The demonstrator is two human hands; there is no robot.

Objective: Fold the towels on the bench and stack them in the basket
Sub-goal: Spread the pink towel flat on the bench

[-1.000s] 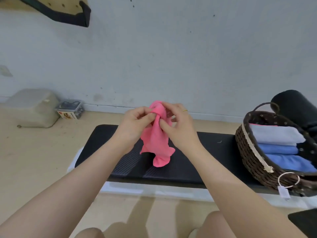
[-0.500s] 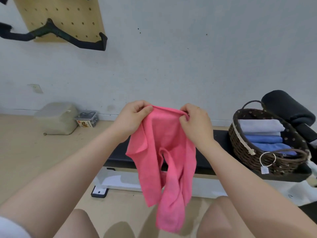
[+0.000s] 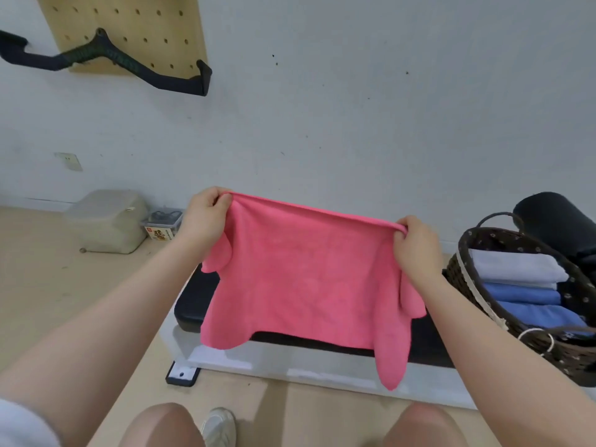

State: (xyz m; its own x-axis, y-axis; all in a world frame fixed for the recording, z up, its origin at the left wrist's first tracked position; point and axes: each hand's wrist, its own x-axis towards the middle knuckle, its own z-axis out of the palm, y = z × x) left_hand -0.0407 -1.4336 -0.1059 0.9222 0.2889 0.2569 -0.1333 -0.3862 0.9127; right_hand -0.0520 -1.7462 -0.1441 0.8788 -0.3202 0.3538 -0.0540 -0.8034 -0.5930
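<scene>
A: Right, where's the person at w/ the towel (image 3: pixel 306 279)?

B: Left hand (image 3: pixel 206 217) and right hand (image 3: pixel 416 246) each pinch a top corner, fingers curled over the hem. Hands are spread wide, top edge pulled near taut. Cloth hangs in the air above the bench (image 3: pixel 193 304), not touching it as far as B can tell.

A: Square?

B: Not quite. Right corner sits lower than left, so the hem slopes down toward 3 o'clock. Bottom edge is uneven too: one flap droops at 5 o'clock, and both side edges curl in under the hands.

A: So the step in hand is opening it flat before the first fold?

B: Prob. To do it well: level the hands, keep tension even, give a small shake so the curled sides drop. Then either lay it on the bench w/ the bottom edge landing first, or bring the corners together and match them exactly. Sloppy corners now mean a lumpy fold.

A: Basket (image 3: pixel 477 301)?

B: At 3 o'clock on the bench end, near the right hand. Holds folded towels already, a pale one (image 3: pixel 516 266) on top of blue ones (image 3: pixel 522 296). Fold should match their width so the stack sits even.

A: Risk?

B: Drooping flap could tuck under when laid down.
</scene>
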